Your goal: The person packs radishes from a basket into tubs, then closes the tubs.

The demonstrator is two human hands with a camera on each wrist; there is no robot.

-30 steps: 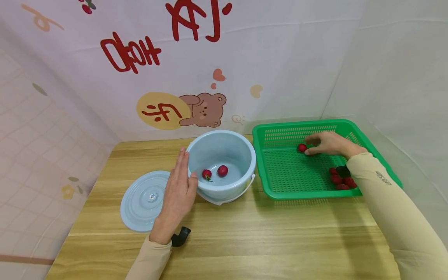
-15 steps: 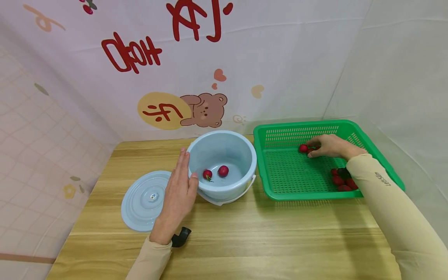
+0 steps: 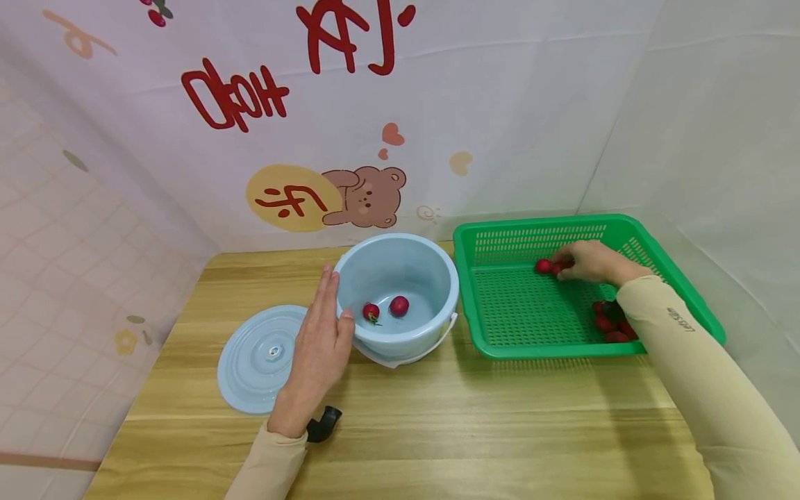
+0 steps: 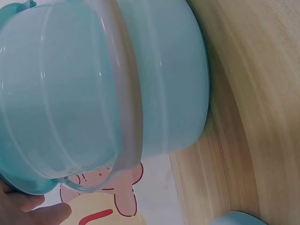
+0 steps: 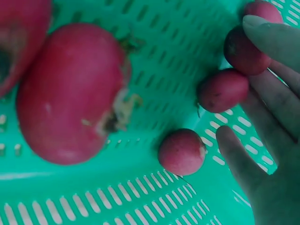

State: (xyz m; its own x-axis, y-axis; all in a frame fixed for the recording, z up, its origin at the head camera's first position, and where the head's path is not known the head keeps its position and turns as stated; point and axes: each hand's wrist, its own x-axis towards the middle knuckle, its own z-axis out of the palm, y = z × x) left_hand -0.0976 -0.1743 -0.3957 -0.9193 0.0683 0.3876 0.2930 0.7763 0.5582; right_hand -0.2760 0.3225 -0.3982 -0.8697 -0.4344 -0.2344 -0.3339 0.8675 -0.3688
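Radishes [image 3: 544, 266] seem to be in the middle of being gathered: the right hand [image 3: 590, 260] reaches into the green basket [image 3: 519, 305] toward the counter's [image 3: 475, 430] back right corner, thumb over one dark radish [image 5: 244, 52] and fingers behind it, which I read as a pinch, by the basket's back edge. A second radish [image 5: 223, 90] lies against those fingers; I cannot tell whether anything is off the basket's floor. The left hand [image 3: 317, 340] is flat, fingers straight, against the left side of the blue bucket [image 3: 409, 343], which stands near the counter's back edge with two radishes [image 3: 398, 306] inside. More radishes [image 3: 604, 323] crowd the basket's near right corner, partly hidden by the sleeve [image 3: 669, 333]; the lid [image 3: 250, 371] lies nearer the counter's left edge. The next move, I judge, calls for a firm grip so nothing rolls away, a lift above the basket's rim and a carry leftward over the bucket, the left hand steadying it
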